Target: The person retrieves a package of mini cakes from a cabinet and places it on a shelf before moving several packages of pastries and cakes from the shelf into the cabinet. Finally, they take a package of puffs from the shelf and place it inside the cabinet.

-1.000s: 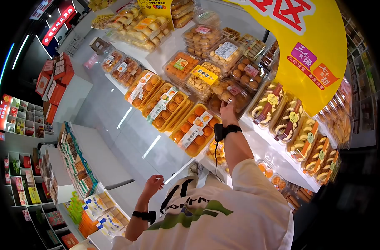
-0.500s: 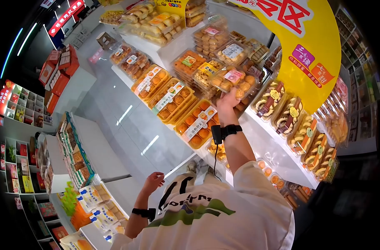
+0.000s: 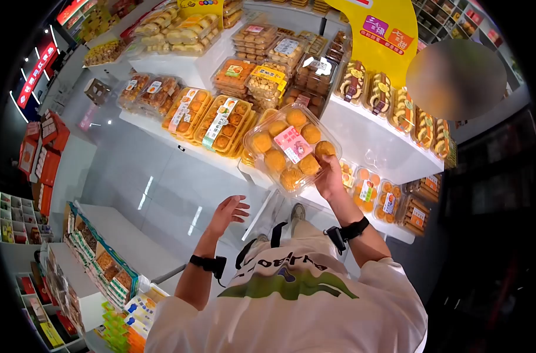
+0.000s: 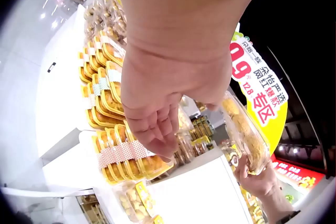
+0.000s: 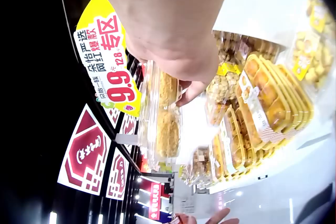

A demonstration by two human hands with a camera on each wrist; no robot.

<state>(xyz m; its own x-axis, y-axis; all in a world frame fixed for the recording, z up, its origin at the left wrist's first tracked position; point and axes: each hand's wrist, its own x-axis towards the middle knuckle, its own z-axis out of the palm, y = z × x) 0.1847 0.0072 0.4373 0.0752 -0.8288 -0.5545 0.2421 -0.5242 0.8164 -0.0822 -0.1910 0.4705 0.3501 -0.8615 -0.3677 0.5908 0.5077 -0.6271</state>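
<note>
My right hand point(image 3: 333, 179) grips the near right edge of a clear plastic box of round golden pastries point(image 3: 294, 146) with a pink label. The box is up in front of the shelf, its lid facing the head camera. Side-on in the right wrist view, the pastry box point(image 5: 167, 116) has the thumb along its edge. My left hand point(image 3: 228, 213) is in the air to the lower left of the box, holding nothing, fingers loosely extended. In the left wrist view, this left hand point(image 4: 168, 92) hangs apart from the box point(image 4: 247, 134).
Yellow-tray pastry packs point(image 3: 221, 123) stand in stacks at the shelf's front edge. Behind are brown-ball boxes point(image 3: 315, 73) and nut boxes point(image 3: 265, 82). Long swirl-cookie boxes point(image 3: 378, 94) line a raised white ledge to the right. A yellow sign point(image 3: 385, 35) rises behind them.
My right hand has lifted the pastry box off its stack and brought it toward my body. The left hand has risen and its fingers have spread. The head view has shifted.
</note>
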